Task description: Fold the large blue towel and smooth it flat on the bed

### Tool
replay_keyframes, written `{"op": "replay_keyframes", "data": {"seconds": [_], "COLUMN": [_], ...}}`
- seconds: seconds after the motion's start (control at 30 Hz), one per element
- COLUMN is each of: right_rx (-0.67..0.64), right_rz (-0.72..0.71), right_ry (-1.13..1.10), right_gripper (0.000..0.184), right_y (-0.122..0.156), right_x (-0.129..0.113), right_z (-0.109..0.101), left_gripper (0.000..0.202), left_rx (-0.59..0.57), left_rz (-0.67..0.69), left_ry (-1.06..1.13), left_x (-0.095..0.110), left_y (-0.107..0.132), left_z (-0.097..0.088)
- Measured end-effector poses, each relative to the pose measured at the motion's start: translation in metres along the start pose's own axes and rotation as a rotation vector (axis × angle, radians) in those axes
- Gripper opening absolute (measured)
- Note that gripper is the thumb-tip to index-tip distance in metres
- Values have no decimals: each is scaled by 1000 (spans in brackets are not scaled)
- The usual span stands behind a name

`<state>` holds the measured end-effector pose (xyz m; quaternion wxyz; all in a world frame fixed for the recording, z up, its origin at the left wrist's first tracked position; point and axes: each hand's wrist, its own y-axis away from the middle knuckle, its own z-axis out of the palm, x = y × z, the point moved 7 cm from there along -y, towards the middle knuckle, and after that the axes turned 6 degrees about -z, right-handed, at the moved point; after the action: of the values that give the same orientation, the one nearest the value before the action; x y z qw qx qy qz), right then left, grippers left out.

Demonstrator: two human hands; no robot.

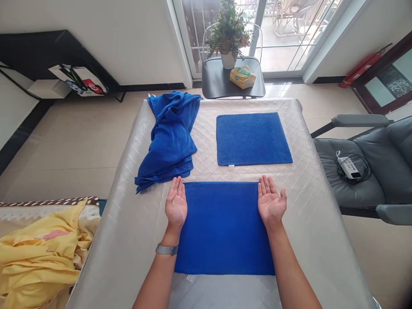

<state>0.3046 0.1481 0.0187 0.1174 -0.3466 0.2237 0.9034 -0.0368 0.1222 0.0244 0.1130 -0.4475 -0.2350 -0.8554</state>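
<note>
A blue towel lies flat and smooth before me, a small white tag at its near edge. Along its left edge rests my left hand, palm up, fingers stretched out, holding nothing. My right hand is at the right edge in the same way, palm up and thumb apart. Farther back on the right lies a smaller blue rectangle, a folded towel with a white tag. Rumpled blue towels are heaped at the back left, close beyond my left fingertips.
Everything blue lies on a table with a shiny quilted cover. Behind it, a black chair bears a potted plant and a tissue pack. A grey armchair stands right; yellow cloth lies left.
</note>
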Motion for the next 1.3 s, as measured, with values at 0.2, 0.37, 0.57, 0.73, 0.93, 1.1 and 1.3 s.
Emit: {"op": "replay_keyframes", "data": {"seconds": [0.2,0.37,0.57,0.73,0.93,1.1,1.3], "right_rx": [15,3,31,7,23,25,19], "right_rz": [-16,-22,44,26,30,14,29], "right_ry": [16,34,18,17,12,8,17], "right_gripper": [53,55,54,51,51,52,53], "right_y": [3,23,37,34,34,33,34], "right_x": [-4,-12,-3,0,2,1,0], "right_z": [2,1,-14,-15,-18,-18,-16], "left_gripper": [48,46,43,51,49,42,43], "left_rx": [28,54,82,-141,-360,-313,-219], "left_rz": [30,52,211,137,-319,-443,-305], "left_ry": [-19,-19,-115,-7,174,326,265], "left_x": [5,5,8,-40,-137,-158,-115], "left_y": [0,-1,14,71,106,88,58], "left_z": [-5,-5,4,93,206,212,150]}}
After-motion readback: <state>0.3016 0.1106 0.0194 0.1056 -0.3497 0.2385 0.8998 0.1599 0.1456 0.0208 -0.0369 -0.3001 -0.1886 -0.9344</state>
